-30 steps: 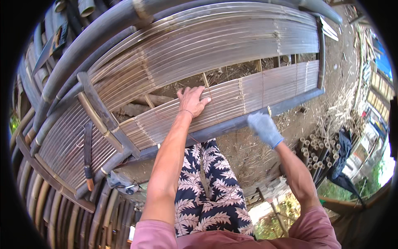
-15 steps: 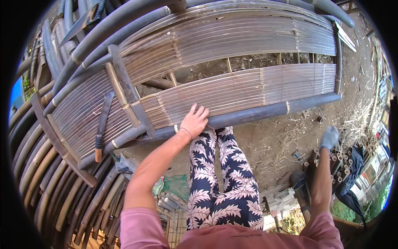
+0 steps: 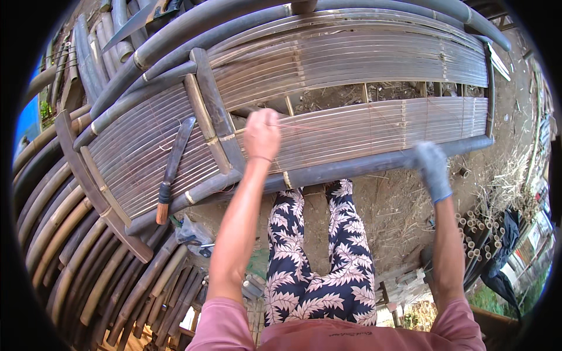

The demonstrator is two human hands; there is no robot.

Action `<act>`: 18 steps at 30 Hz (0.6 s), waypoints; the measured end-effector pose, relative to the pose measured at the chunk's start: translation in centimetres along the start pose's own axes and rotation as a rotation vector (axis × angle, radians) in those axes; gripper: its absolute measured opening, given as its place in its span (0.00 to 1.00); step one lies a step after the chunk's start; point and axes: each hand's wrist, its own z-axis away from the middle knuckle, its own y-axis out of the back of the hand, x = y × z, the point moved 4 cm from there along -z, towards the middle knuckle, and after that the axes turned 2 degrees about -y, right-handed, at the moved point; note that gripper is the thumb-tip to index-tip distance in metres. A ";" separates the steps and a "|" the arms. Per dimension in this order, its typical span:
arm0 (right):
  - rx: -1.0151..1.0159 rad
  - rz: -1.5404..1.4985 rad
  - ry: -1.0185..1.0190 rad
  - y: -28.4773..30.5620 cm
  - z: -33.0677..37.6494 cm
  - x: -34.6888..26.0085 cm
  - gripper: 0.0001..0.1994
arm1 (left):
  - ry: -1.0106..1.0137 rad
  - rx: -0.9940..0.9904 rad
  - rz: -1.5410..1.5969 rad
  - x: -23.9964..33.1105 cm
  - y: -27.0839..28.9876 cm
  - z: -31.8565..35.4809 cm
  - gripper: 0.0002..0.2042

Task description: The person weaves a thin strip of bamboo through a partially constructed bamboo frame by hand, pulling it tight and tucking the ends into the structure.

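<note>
My bare left hand (image 3: 263,136) is raised over the near band of bamboo slats (image 3: 351,131), fingers closed. A thin reddish string (image 3: 304,127) stretches from it to the right across the slats. My right hand (image 3: 432,169), in a grey glove, hovers at the front bamboo pole (image 3: 351,169); motion smears its fingers, and whether it touches the pole I cannot tell. Both belong to a long bamboo frame, with a second slat band (image 3: 374,55) farther away and a gap between the bands. A large knife (image 3: 177,155) with a wooden handle lies on the left slats.
Curved bamboo poles (image 3: 76,251) are stacked at the left. A saw (image 3: 140,23) rests on poles at the far left. Cut bamboo tubes (image 3: 477,234) and black plastic sheeting (image 3: 509,240) stand at the right. A crumpled clear plastic bag (image 3: 196,234) lies below the frame.
My left hand has lifted off the slats and closed. My right hand has swung in from the far right to the front pole. The view has shifted, moving the frame slightly right and down.
</note>
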 end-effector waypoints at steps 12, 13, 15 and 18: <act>-0.287 -0.052 -0.359 -16.3 -22.6 -16.2 0.11 | 0.048 -0.724 0.098 -8.3 -11.5 -4.1 0.18; -0.342 -0.108 -0.283 -17.2 -23.6 -17.1 0.11 | 0.045 -0.669 0.170 -8.9 -11.9 -4.7 0.17; -0.469 -0.191 -0.166 -19.0 -24.8 -15.9 0.13 | 0.073 -0.674 0.211 -8.2 -12.7 -5.2 0.15; -0.357 -0.170 -0.189 -17.4 -23.0 -16.2 0.15 | 0.178 -0.591 0.274 -7.8 -9.8 -4.1 0.14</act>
